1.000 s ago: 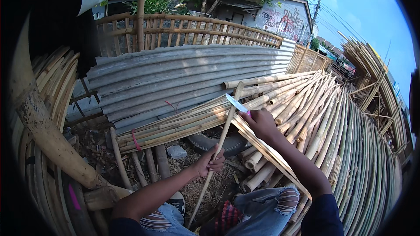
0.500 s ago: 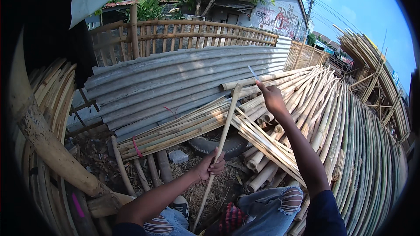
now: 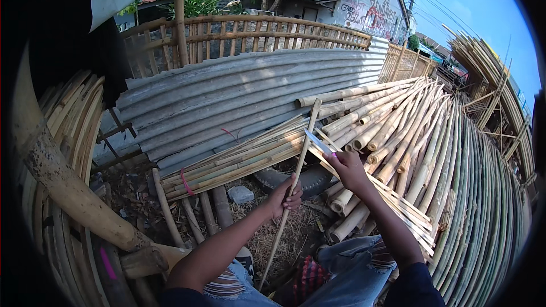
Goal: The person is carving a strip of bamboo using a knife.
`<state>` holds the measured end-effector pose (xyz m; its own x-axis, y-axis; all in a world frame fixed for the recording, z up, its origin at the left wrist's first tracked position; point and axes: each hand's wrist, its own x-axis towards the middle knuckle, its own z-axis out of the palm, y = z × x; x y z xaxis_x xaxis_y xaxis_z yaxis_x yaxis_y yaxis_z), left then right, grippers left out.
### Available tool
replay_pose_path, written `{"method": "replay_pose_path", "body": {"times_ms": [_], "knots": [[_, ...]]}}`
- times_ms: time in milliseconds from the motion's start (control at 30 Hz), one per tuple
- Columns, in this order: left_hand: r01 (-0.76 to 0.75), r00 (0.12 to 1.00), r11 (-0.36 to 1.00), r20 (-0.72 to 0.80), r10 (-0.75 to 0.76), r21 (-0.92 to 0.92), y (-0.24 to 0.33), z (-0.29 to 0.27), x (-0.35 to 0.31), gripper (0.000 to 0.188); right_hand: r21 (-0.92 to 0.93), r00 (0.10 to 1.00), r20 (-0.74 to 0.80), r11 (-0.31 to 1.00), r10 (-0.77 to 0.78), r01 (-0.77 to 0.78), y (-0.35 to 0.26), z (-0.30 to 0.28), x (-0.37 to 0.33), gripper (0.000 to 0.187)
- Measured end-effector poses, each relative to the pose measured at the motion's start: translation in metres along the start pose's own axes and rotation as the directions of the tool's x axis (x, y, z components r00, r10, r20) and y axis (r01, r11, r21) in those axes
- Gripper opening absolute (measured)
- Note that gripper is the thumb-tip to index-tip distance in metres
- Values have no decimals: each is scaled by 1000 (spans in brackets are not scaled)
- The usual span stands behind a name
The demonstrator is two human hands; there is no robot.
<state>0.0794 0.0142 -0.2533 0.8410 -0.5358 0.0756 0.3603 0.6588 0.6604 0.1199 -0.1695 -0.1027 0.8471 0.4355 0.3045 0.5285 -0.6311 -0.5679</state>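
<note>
My left hand [image 3: 284, 196] is wrapped round a long, thin bamboo strip [image 3: 300, 153], which stands tilted, its top leaning away to the right and its lower end down between my legs. In my right hand [image 3: 348, 170] I grip a knife [image 3: 317, 141] by its handle, part of which shows pink. The blade points up and left, its tip at the upper part of the strip; whether it cuts into it I cannot tell. Behind the strip lies a bundle of split bamboo [image 3: 244, 162] tied with a pink band [image 3: 186, 182].
Bamboo poles [image 3: 392, 119] are piled at the right, cut ends facing me. More split strips [image 3: 398, 207] lie beside my right forearm. An old tyre [image 3: 273, 179] sits under the bundle. A thick bamboo post [image 3: 79, 193] slants across the left. Corrugated metal sheeting [image 3: 244, 85] stands behind.
My right hand with the knife has come down, bringing the blade from above and beyond the strip to its upper part. My left hand keeps its hold. The view has shifted slightly.
</note>
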Motion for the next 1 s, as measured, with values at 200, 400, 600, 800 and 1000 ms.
{"method": "replay_pose_path", "body": {"times_ms": [200, 400, 600, 800, 1000], "knots": [[40, 999, 999, -14, -39, 11, -12, 0, 26, 52, 314, 986, -104, 945, 129, -91, 42, 23, 19, 58], [40, 996, 999, -75, -39, 3, -22, 4, 37, 53, 500, 973, -56, 850, 222, -165, 60, 42, 12, 56], [33, 989, 999, -146, -30, 15, -16, -9, 33, 53, 580, 956, -151, 805, 251, -120, 70, 26, 12, 60], [-3, 981, 998, -193, 15, 63, -14, -6, 30, 53, 610, 944, -148, 778, 295, -147, 69, 15, 9, 59], [17, 982, 993, -191, 6, 116, -28, 12, 43, 54, 615, 926, -140, 764, 351, -197, 90, 19, 16, 61]]}}
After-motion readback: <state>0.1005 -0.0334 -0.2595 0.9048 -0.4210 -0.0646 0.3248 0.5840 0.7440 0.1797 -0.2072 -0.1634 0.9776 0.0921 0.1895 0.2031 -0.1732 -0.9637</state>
